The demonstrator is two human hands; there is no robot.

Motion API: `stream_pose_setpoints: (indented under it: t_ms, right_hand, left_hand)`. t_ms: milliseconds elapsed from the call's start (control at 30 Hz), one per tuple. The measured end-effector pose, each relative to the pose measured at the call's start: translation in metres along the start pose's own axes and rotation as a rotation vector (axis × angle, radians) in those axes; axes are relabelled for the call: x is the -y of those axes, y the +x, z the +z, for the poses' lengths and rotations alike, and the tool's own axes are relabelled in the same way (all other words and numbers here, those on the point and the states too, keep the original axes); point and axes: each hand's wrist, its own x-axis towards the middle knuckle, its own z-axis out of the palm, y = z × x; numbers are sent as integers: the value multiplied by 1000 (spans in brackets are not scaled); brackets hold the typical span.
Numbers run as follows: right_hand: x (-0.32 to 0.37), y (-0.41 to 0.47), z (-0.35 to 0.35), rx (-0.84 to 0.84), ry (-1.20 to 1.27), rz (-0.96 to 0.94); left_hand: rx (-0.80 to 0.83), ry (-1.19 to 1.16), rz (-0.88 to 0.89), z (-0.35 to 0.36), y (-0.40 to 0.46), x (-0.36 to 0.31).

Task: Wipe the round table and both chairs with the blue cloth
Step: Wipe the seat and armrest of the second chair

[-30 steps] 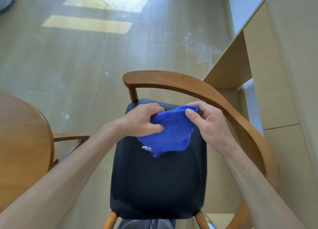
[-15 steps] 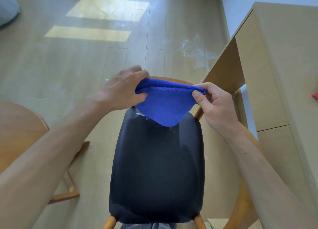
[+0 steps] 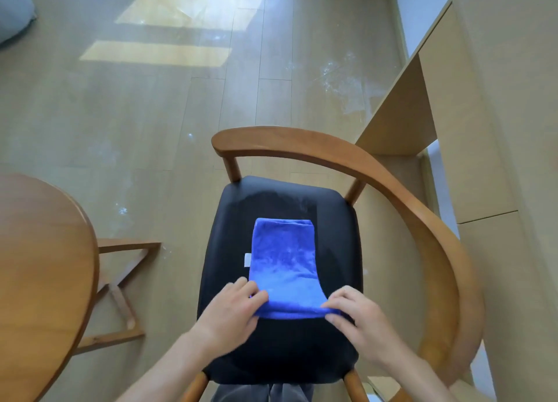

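Blue cloth (image 3: 283, 265) flat on black chair seat (image 3: 223, 250), folded, long axis near-to-far, stretching away from both hands. Left hand (image 3: 232, 314) pinches near-left corner; right hand (image 3: 359, 314) pinches near-right corner, fingers curled on hem. Both equally near. Judgement: cloth laid out for wiping seat. Curved wooden backrest (image 3: 392, 181) right and far; round table (image 3: 45, 265) left.
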Motion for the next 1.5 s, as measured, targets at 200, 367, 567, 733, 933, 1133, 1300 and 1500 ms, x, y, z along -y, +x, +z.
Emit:
stream_pose_setpoints:
  t_ms: [200, 367, 567, 733, 933, 1133, 1300, 1500]
  right_hand:
    - [-33, -9, 34, 147, -41, 119]
    - [-40, 26, 26, 13, -64, 149]
    - [-42, 92, 17, -223, -28, 223]
    - [-52, 153, 11, -329, -7, 261]
    - [-83, 160, 24, -145, -68, 565]
    - [-100, 108, 85, 15, 48, 801]
    - [-97, 104, 107, -107, 304, 943]
    - [-93, 106, 110, -188, 360, 921]
  left_hand:
    - [123, -220, -180, 61, -19, -3]
    - [-3, -654, -455, 53, 16, 21]
    - [-114, -833, -704, 51, 62, 50]
    - [-245, -870, -781, 54, 110, 75]
    - [-128, -768, -1012, 85, 113, 92]
    - [97, -969, -1333, 134, 72, 61]
    - [-8, -1329, -1417, 143, 73, 56]
    - [-73, -1304, -1397, 142, 71, 53]
